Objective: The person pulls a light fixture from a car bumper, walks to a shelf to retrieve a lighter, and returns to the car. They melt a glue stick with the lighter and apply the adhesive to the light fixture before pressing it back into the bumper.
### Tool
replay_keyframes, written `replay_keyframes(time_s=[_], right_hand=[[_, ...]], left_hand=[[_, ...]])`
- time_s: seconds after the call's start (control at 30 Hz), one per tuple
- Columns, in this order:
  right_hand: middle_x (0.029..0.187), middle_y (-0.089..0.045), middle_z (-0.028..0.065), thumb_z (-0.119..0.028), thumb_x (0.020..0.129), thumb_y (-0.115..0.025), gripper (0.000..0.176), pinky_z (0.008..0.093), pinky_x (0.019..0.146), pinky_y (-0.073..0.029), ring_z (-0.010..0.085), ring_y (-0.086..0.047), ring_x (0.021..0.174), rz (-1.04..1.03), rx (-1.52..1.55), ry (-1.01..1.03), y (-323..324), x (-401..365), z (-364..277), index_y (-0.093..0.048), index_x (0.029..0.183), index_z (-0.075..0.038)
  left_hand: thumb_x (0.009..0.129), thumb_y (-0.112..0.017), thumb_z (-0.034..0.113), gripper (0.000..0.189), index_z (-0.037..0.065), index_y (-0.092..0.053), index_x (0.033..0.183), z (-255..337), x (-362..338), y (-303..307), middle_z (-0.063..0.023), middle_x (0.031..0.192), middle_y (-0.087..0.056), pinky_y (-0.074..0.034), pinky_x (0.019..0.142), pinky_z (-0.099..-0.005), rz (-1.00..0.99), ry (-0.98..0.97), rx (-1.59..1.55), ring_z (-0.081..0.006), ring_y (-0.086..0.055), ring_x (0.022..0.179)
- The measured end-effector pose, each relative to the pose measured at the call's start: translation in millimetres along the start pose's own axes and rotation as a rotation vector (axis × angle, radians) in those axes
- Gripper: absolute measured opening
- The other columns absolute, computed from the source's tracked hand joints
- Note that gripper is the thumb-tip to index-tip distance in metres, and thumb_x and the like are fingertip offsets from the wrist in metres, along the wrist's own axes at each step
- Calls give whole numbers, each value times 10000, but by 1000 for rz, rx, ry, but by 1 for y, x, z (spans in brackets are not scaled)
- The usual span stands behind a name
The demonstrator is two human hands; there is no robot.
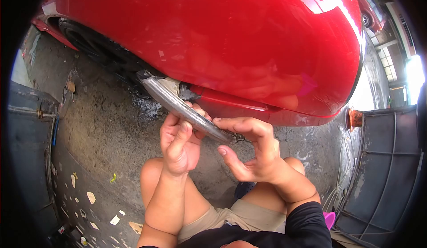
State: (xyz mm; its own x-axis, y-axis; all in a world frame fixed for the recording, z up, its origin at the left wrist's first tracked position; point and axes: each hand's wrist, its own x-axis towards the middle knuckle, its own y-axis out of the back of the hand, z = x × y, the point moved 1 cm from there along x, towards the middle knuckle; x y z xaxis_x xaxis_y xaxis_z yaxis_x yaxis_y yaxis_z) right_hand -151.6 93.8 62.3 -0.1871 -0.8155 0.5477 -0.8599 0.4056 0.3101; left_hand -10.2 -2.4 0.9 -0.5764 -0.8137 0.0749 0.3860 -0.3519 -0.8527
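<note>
A long, curved silver-grey strip (184, 109) slants down to the right in front of the red car's lower body. My left hand (180, 145) is closed on its middle, with the thumb in front and the fingers reaching behind. Close to the strip's lower right part is my right hand (253, 150), its index fingertip right at the strip's edge and its thumb spread well apart. Behind the upper part of the strip a pale housing (170, 86) shows, with a grey plug-like piece (183, 92) beside it. My left fingertips are partly hidden by the strip.
The glossy red car body (213, 39) fills the upper view, and its black wheel (95, 48) stands at the left. Dark metal panels (387, 159) flank both sides. Paint flakes (91, 197) lie on the wet concrete floor (102, 132). A pink object (329, 220) is by my right elbow.
</note>
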Motion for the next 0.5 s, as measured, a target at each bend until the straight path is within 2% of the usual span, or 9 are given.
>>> replay_keyframes(time_s=[0.2, 0.3, 0.5], right_hand=[[1398, -574, 195, -11, 859, -765, 576, 392, 1022, -456, 259, -575, 1265, -60, 470, -363, 9, -3, -1, -493, 1366, 24], [1440, -517, 174, -40, 857, -771, 585, 384, 1057, -392, 237, -498, 1307, -103, 549, -418, 9, -3, -1, -521, 1382, 24], [1399, -542, 172, -48, 852, -773, 560, 377, 1037, -416, 237, -522, 1262, -133, 473, -413, 9, -2, 0, -564, 1365, 33]], left_hand=[[984, -705, 164, 442, 27, -536, 1369, 1, 2, 1, -108, 1242, -603, -524, 1051, -416, 6, -7, -5, -245, -617, 1157], [984, -704, 161, 444, 23, -533, 1370, 2, 2, 0, -111, 1232, -605, -524, 1053, -413, -12, -11, -15, -247, -616, 1154], [985, -707, 167, 452, 19, -528, 1374, 1, 2, -1, -108, 1211, -606, -526, 1050, -411, -10, -10, -13, -243, -615, 1148]])
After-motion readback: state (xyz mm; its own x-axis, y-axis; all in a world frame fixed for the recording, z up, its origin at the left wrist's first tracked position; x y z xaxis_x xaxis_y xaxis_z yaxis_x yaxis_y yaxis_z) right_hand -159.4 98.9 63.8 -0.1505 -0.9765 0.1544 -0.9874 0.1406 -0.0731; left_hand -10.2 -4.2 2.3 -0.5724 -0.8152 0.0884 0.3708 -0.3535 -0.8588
